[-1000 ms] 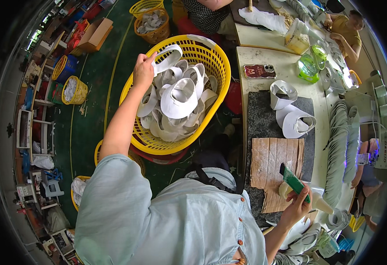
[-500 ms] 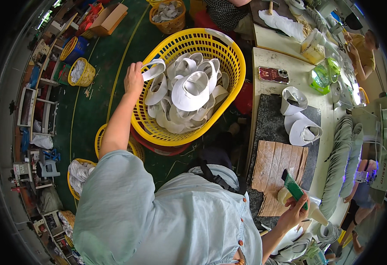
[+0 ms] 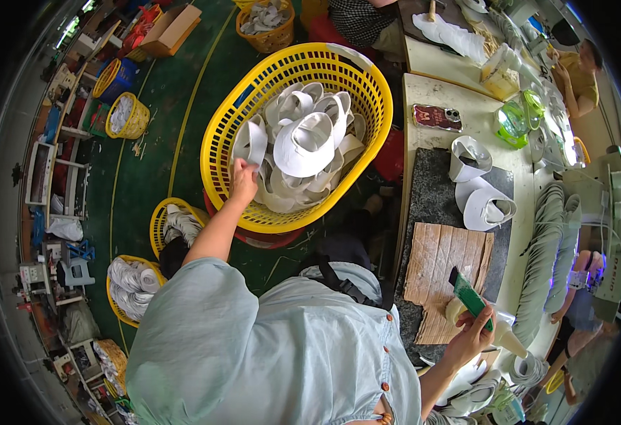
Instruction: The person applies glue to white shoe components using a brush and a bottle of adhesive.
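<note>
My left hand (image 3: 244, 184) reaches over the near left side of a yellow plastic basket (image 3: 377, 134), its fingers closed on the lower edge of a white shoe upper (image 3: 251, 142). A heap of similar white uppers (image 3: 303, 145) fills the basket's middle. Over the bench at right, my right hand (image 3: 472, 336) grips a green-handled brush (image 3: 472, 301), dark bristles pointing up and left. Below the brush lies a worn piece of cardboard (image 3: 446, 258) on a dark slab (image 3: 431, 184). Two more white uppers, one upright (image 3: 470, 159) and one tilted (image 3: 487, 205), rest on that slab's far part.
A phone (image 3: 436, 117) and a green container (image 3: 512, 124) lie on the bench (image 3: 424, 92). Long stacks of grey pieces (image 3: 540, 262) line its right side. Smaller yellow baskets (image 3: 122, 297) stand on the green floor at left. Other people (image 3: 576, 85) sit across the bench.
My left hand has moved from the basket's left rim down and right, onto the near edge of a white upper inside. The right hand with the brush has barely moved.
</note>
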The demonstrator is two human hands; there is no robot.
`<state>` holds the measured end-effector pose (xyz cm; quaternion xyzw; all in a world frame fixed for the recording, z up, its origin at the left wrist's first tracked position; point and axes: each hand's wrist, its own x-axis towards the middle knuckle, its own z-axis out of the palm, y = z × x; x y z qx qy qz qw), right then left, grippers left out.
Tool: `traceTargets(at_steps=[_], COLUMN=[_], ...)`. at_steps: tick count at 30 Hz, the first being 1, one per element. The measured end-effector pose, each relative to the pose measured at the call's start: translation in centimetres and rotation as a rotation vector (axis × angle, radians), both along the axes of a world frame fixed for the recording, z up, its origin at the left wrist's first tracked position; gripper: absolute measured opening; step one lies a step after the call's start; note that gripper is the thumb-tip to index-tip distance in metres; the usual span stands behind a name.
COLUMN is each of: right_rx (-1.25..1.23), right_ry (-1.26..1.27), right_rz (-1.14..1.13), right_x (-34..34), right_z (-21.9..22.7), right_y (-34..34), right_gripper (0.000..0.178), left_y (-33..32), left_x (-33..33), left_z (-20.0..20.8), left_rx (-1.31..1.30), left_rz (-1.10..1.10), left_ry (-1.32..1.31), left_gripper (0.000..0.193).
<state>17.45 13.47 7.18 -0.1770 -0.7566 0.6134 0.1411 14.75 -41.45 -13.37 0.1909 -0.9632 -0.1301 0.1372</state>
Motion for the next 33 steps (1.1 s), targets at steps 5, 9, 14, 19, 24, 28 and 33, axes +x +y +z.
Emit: traceTargets(at_steps=[5,9,14,19,24,28,33], right_rx=[-0.082,-0.101,-0.136,-0.173,-0.233,-0.265,-0.252], right_ry=[-0.002,-0.011,-0.022,-0.048,-0.079,-0.097,-0.093], right_rz=[-0.036,-0.011,-0.101,-0.128,-0.189,-0.209,-0.271], right_x=[-0.3,-0.8,-0.6,-0.9,-1.1,-1.4,-1.0], right_z=[-0.5,-0.7,-1.0,-1.7,-2.5,-3.0,-2.1], right_y=[0.0,0.3,1.4,3.2,4.7,4.8,4.7], right_gripper=[0.029,0.027,0.03,0.03,0.03,0.03,0.027], left_y=[-2.1,-6.0,-5.0,-2.4,7.2,27.9,43.1], left_x=[-1.3,-0.7,-3.6,-8.3,-19.6,-27.6,-31.0], left_z=[-5.1,-7.0,-3.3,3.8,10.0,13.5,7.0], left_rx=[0.289,0.05,0.691,0.489,0.022,0.224,-0.071], left_rz=[0.174,0.014,0.366,0.604,-0.205,-0.837,-1.071], left_ry=[-0.058,-0.222,-0.408,-0.39,0.383,0.343,-0.134], left_gripper=[0.031,0.023,0.024,0.028,0.029,0.016,0.034])
